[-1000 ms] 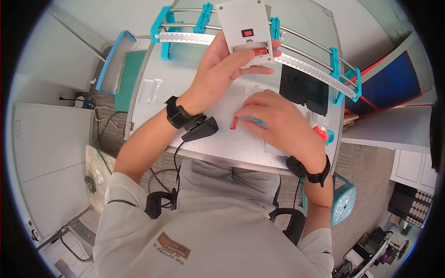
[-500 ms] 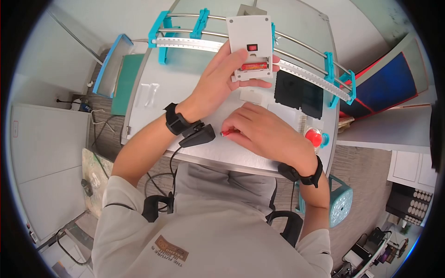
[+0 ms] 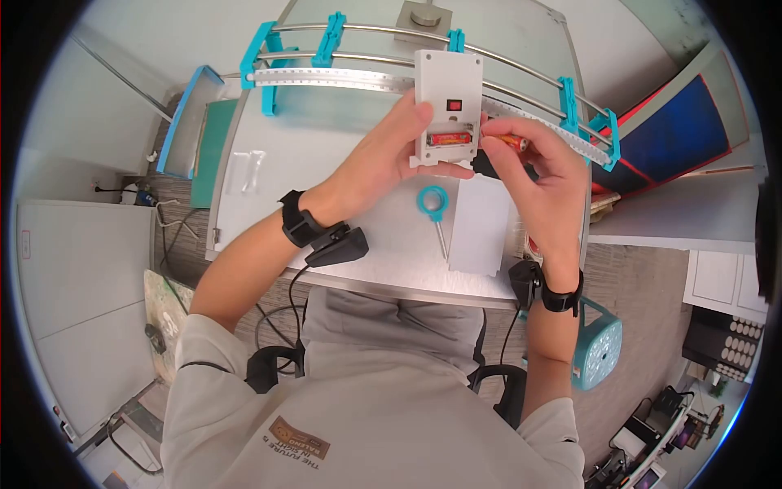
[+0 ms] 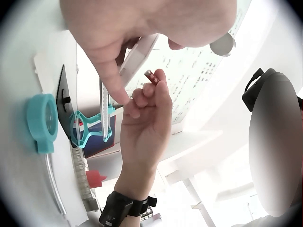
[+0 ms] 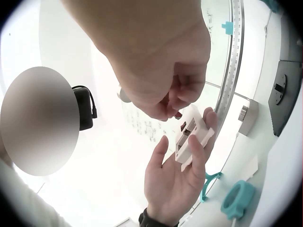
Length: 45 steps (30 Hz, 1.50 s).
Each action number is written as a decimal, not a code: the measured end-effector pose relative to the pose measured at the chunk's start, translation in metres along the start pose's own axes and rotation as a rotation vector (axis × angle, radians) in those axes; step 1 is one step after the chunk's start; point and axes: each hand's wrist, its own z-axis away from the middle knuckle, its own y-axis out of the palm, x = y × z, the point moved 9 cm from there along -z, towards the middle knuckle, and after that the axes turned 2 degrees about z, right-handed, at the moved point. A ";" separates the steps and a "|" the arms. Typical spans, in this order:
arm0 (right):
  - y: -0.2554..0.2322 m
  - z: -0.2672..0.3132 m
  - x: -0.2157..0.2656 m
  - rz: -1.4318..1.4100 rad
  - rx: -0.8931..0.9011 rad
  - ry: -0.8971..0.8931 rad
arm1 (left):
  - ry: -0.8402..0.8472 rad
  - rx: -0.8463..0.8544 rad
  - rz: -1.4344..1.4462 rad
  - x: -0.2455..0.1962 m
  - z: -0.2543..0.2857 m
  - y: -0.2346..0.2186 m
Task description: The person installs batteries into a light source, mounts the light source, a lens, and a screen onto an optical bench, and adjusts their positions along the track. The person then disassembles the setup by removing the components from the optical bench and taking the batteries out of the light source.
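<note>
A white box-shaped device [image 3: 448, 81] with a small red rocker switch [image 3: 454, 105] is held up by my left hand [image 3: 379, 151], thumb along its left edge. Its battery compartment lies uncovered near the lower end, and one red battery [image 3: 450, 139] sits inside. My right hand [image 3: 542, 163] pinches a second red battery [image 3: 516, 143] between thumb and fingers, close to the device's right edge. In the left wrist view, one end of this battery [image 4: 151, 77] sticks out past the fingertips. The right wrist view shows the device [image 5: 191, 135] tilted just below the right fingers.
On the table lie a teal-rimmed magnifier [image 3: 432, 200] and white sheets [image 3: 481, 220]. A ruler rail [image 3: 334, 77] with teal supports stretches behind the device. A metal block [image 3: 423, 18] stands beyond the rail. A clear plastic piece [image 3: 247, 169] lies at the left.
My right hand has picked the second battery up from the table and raised it beside the device. My left thumb has moved off the compartment to the device's edge.
</note>
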 end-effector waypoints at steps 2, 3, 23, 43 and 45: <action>0.002 -0.001 0.006 0.000 -0.011 -0.092 | -0.001 0.012 0.005 0.001 0.001 0.001; 0.002 -0.001 0.007 0.000 -0.012 -0.092 | -0.002 0.023 0.010 0.002 0.001 0.002; 0.019 0.002 0.022 0.309 0.130 -0.275 | -0.102 0.120 -0.026 0.016 0.006 0.009; 0.002 -0.004 0.000 0.176 0.002 -0.094 | -0.102 0.144 0.146 0.013 0.005 0.010; -0.003 -0.004 -0.007 0.106 -0.046 -0.022 | -0.116 0.126 0.097 0.012 0.006 0.011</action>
